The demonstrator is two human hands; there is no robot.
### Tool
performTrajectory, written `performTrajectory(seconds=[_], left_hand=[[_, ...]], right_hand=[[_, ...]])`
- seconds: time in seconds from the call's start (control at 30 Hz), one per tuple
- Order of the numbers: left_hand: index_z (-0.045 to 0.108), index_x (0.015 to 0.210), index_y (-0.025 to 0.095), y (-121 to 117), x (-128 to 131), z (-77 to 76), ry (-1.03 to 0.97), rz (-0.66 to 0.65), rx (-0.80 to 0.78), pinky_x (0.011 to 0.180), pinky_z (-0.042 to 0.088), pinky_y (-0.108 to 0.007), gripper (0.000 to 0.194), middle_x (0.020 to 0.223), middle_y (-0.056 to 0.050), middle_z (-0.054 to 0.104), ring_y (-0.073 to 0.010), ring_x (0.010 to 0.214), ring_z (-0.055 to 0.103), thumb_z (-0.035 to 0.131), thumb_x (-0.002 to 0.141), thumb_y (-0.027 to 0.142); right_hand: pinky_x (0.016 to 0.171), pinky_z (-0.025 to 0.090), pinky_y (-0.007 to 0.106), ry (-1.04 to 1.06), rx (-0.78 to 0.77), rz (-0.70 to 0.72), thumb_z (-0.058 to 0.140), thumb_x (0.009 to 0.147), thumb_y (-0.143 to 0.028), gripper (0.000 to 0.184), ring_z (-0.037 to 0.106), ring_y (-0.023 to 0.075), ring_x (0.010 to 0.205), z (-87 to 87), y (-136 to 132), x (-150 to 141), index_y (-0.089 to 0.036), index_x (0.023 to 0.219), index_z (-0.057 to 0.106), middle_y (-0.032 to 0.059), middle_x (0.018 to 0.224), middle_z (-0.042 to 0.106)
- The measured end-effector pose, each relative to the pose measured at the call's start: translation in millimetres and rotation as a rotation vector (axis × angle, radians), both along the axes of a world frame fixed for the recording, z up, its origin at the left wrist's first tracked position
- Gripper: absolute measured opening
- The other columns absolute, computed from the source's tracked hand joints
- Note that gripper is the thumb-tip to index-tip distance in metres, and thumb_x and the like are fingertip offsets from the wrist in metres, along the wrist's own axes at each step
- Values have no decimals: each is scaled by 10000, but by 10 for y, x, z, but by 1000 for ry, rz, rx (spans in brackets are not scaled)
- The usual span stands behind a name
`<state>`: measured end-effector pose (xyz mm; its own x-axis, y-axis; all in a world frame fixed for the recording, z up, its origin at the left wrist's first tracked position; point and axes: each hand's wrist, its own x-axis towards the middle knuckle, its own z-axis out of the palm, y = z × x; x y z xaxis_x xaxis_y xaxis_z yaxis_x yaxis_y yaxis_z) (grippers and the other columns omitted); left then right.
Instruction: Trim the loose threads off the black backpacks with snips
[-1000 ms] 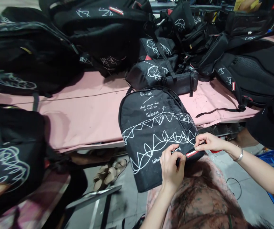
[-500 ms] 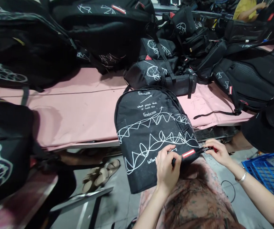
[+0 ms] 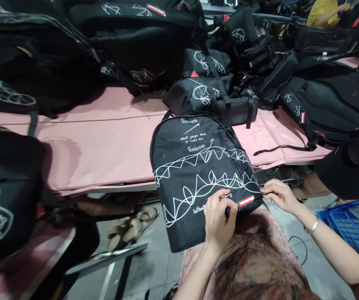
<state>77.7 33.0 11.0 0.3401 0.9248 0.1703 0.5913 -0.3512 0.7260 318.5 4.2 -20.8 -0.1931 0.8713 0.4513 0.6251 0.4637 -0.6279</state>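
Note:
A black backpack (image 3: pixel 194 166) with white zigzag lines and lettering lies half on the pink table, its bottom end hanging over my lap. My left hand (image 3: pixel 218 221) is closed on the backpack's bottom edge, next to a small red label (image 3: pixel 246 201). My right hand (image 3: pixel 279 195) pinches something small and dark at the bag's lower right corner, apparently a zipper pull. A silver bracelet sits on that wrist.
The pink table (image 3: pixel 104 146) carries piles of black bags (image 3: pixel 135 37) along the back and a flat black pouch (image 3: pixel 207 98) just behind my backpack. More black bags (image 3: pixel 1 187) sit at the left. A blue crate (image 3: pixel 351 229) stands on the floor at right; sandals (image 3: pixel 132 229) lie below.
My right hand went from the bag's lower right corner out to the right, then came back a little toward the corner. My left hand kept its grip on the bottom edge.

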Motion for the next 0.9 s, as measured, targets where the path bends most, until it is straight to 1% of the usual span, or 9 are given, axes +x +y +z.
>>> performTrajectory(seconds=[0.17,0.37,0.47,0.63,0.9], left_hand=[[570,680,204,2,-3,21,10,-1,-11,852,349,-406,169,1072,-61,545,-225,1013,487,464,810,221],[570,678,203,8,-13,27,3,-3,-27,853,340,-405,178,1079,-59,539,-223,1018,479,459,816,219],[569,672,201,7,-10,32,1,-5,-32,857,338,-406,183,1070,-58,541,-224,1014,480,458,817,226],[567,671,201,1,-4,59,-3,4,-31,862,340,-408,184,1073,-56,544,-220,1007,478,459,817,232],[556,664,195,-6,1,106,-17,12,-40,856,351,-403,179,1065,-61,558,-221,996,487,457,812,208]], right_hand=[[717,481,332,-1,-15,53,552,831,-197,106,579,179,839,47,30,-57,-196,921,608,71,870,613],[732,486,339,-10,-57,18,549,833,-214,118,578,185,865,45,14,68,-204,933,612,75,899,611],[740,484,337,-22,-70,23,550,833,-216,123,576,184,873,62,4,85,-198,937,614,78,905,610],[715,479,322,-38,-74,74,538,842,-213,113,574,170,842,115,45,10,-195,926,611,68,882,609],[695,475,314,-42,-56,108,520,853,-230,117,570,170,814,197,78,-155,-186,919,607,72,854,605]])
